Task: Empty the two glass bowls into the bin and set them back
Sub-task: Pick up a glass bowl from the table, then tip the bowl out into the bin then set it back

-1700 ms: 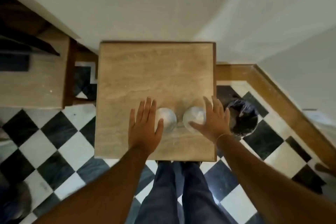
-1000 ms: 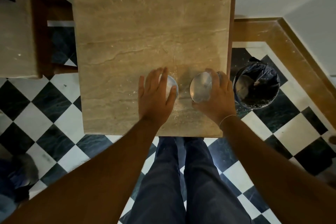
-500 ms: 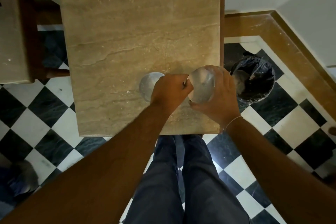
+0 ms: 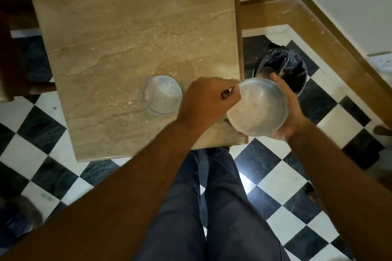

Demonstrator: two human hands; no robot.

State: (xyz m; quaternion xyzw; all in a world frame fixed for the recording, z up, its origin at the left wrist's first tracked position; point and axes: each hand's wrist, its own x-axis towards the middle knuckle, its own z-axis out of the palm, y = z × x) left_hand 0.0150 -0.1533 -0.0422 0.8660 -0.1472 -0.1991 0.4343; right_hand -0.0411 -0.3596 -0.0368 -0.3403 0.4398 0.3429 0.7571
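Two glass bowls are in view. One bowl (image 4: 162, 95) stands alone on the beige stone table (image 4: 127, 27), left of my hands. The other bowl (image 4: 257, 107), holding pale crumbly matter, is lifted at the table's right edge. My right hand (image 4: 286, 112) cups it from beneath and from the right. My left hand (image 4: 209, 101) pinches its left rim with curled fingers. The bin (image 4: 284, 70), lined with a black bag, stands on the floor just beyond the held bowl.
The floor is black and white check with a brown border along the white walls. A second stone table edge (image 4: 4, 82) shows at far left. My legs (image 4: 212, 207) in dark trousers stand below the table's near edge.
The right hand has carried its bowl up and rightward past the table edge. The left hand left the other bowl and took this bowl's rim. The view shifted down and closer.
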